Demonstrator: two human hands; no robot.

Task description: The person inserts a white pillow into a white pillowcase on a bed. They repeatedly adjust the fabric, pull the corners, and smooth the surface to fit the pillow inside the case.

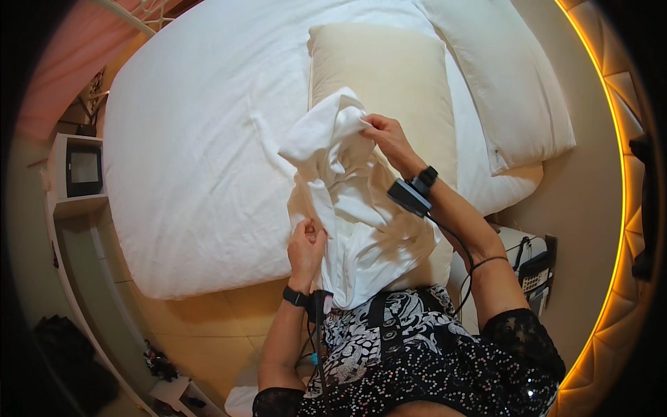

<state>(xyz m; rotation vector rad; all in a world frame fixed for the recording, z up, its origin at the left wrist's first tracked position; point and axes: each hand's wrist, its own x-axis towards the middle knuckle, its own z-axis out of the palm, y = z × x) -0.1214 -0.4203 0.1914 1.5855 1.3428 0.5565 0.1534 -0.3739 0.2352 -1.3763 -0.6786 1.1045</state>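
A crumpled white cloth (354, 208), perhaps a pillowcase, lies bunched over the near part of a cream pillow (385, 62). My right hand (388, 135) pinches its upper edge between thumb and fingers, above the pillow. Lower and to the left, my left hand (307, 247) grips the cloth's left edge in curled fingers. Folds fall between both hands and reach down to my patterned top. The cloth covers much of the pillow's near half. Beneath the pillow is a bed with a white sheet (208, 156).
A second white pillow (516, 88) rests at the right of the bed. Beside the bed on the right stands a white bedside table (513, 237) with a remote control (535, 280). A white shelf unit (78, 203) is at the left. A cable hangs from my right wrist device (409, 197).
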